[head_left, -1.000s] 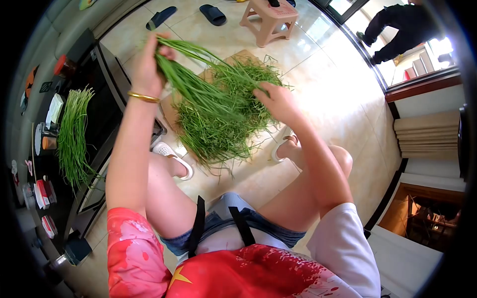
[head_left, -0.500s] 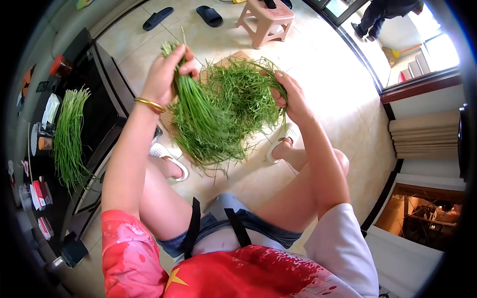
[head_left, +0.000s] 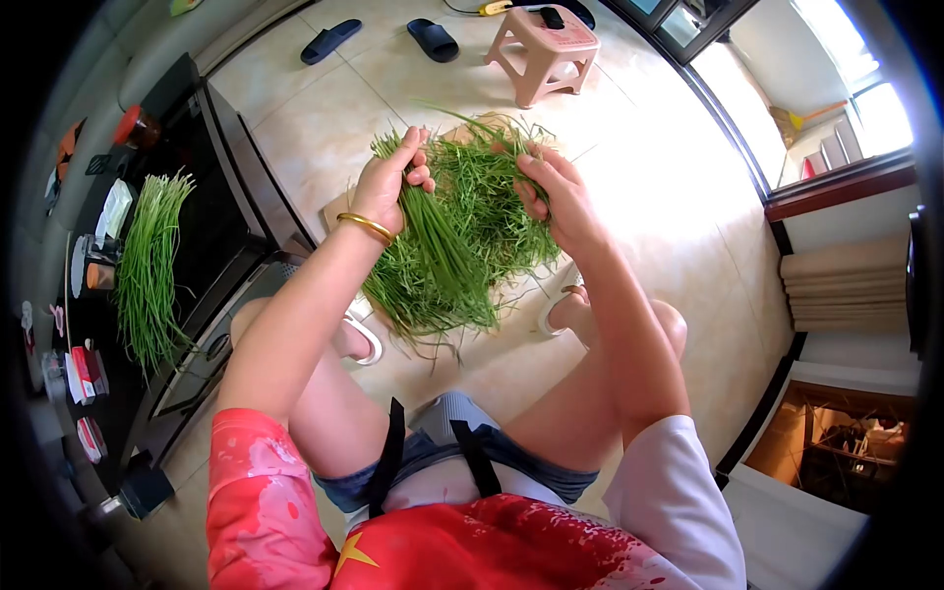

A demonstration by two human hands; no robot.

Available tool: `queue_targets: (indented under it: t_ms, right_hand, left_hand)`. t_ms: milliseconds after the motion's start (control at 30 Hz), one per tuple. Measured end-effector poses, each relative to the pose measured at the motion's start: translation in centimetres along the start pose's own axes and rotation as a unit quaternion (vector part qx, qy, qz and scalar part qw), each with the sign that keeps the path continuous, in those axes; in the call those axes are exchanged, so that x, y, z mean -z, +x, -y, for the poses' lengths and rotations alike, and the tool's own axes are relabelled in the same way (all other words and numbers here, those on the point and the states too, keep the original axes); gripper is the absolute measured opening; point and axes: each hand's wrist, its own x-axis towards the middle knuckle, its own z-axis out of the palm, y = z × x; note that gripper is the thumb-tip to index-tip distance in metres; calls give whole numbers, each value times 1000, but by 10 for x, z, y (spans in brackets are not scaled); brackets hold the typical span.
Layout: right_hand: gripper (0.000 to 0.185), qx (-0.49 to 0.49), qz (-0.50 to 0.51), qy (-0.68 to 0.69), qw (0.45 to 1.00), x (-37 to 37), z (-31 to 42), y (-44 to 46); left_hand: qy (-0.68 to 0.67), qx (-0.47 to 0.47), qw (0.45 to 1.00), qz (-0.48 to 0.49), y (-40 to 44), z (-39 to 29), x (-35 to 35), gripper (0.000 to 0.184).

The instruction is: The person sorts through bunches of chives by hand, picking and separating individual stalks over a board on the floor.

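My left hand (head_left: 391, 182), with a gold bangle at the wrist, is closed around a bunch of long green stalks (head_left: 438, 241) whose pale ends stick up by the thumb. The stalks hang down over a loose green heap (head_left: 482, 197) on a flat brown sheet (head_left: 339, 211) on the floor. To the right, my right hand (head_left: 553, 192) is closed on a few green strands at the heap's upper right side. A second bunch of green stalks (head_left: 149, 270) lies on the black table at the left.
The black table (head_left: 211, 211) also bears a red-lidded jar (head_left: 136, 128), a white packet (head_left: 113, 211) and a red-and-white box (head_left: 88, 374). A pink stool (head_left: 544, 54) with a black object and two dark slippers (head_left: 331, 41) (head_left: 433, 39) are beyond the heap.
My left hand has come down and to the right with its bunch, nearer my right hand. My right hand has closed on strands. The person at the doorway has gone out of view.
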Motion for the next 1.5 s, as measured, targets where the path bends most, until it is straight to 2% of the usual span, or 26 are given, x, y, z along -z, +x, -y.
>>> queue_targets:
  t_ms: [133, 200, 233, 267, 333, 367, 400, 433, 467, 533, 600, 667, 700, 767, 833, 933, 1033, 1367, 1467, 1500]
  right_hand:
    - [23, -11, 24, -33, 999, -8, -3, 1]
    - [23, -49, 39, -59, 996, -12, -2, -1]
    - [31, -63, 30, -77, 995, -17, 0, -5]
    - [31, -63, 31, -78, 994, -15, -2, -3]
    - [32, -69, 20, -94, 993, -6, -8, 0]
    - [32, -69, 19, -94, 993, -3, -8, 0]
    - [32, -55, -9, -87, 995, 1, -9, 0]
    - [32, -42, -39, -79, 995, 4, -8, -1]
    - [32, -42, -43, -80, 995, 6, -5, -4]
    - [34, -54, -55, 2, 997, 8, 2, -10]
    - [35, -42, -43, 0, 998, 13, -5, -9]
    - [34, -33, -87, -35, 995, 9, -9, -9]
    - [34, -32, -85, -34, 995, 7, -7, -10]
    - [34, -11, -26, -101, 994, 3, -1, -11]
    - [33, -7, -13, -106, 994, 0, -5, -7]
    - [28, -12, 2, -92, 996, -5, -15, 0]
    - [23, -24, 16, -118, 993, -14, -18, 2]
    - [23, -14, 14, -147, 989, -25, -14, 8]
    - [23, -15, 18, -115, 993, -26, -14, 10]
    - [22, -9, 8, -110, 994, -28, -13, 11]
  left_hand:
    - [2, -52, 999, 5, 4, -3, 0, 36]
    - [7, -73, 997, 11, 6, -7, 3, 33]
    - [-24, -72, 997, -9, 9, -9, 8, 31]
    - [-25, -73, 997, -9, 13, -15, 12, 31]
    - [23, -143, 989, -34, 16, -32, 20, 28]
    - [-5, -161, 986, -36, 14, -45, 24, 26]
    - [-39, -182, 979, -78, 18, -59, 28, 26]
    - [-28, -228, 972, -40, 12, -74, 28, 26]
    - [-99, -234, 960, -117, 10, -83, 21, 29]
    - [-124, -244, 956, -108, 5, -93, 28, 28]
    - [-114, -242, 960, -83, 6, -91, 37, 27]
    - [47, -193, 980, -15, -2, -84, 32, 29]
    - [91, -157, 983, -16, -4, -73, 22, 31]
    - [193, -85, 978, 8, -13, -49, 5, 33]
    - [199, -31, 977, 69, -15, -21, -4, 32]
    - [191, -12, 975, 109, -29, -3, -26, 26]
    - [213, -28, 971, 105, -31, 5, -28, 24]
    - [249, -50, 964, 74, -22, 2, -12, 25]
    - [223, -39, 971, 75, -19, -2, -9, 32]
    - [178, 2, 981, 78, -20, -4, -8, 37]
